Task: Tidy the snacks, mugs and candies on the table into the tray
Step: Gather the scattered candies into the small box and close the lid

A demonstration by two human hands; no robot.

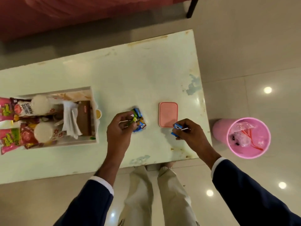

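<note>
left hand [121, 126] fingers pinch candies [138, 119] | right hand [189, 133] fingers grip blue candy [176, 128] | tray [93, 101] lies left of both, nearer left hand

Single view, head-mounted, wide angle. Looks steeply down from standing height over the near long edge of the worktop [130, 75], which runs slantwise across frame. Both hands reach in from the bottom at mid distance. Own legs and floor [244, 46] fill the lower part; edges bend from lens distortion.
</note>
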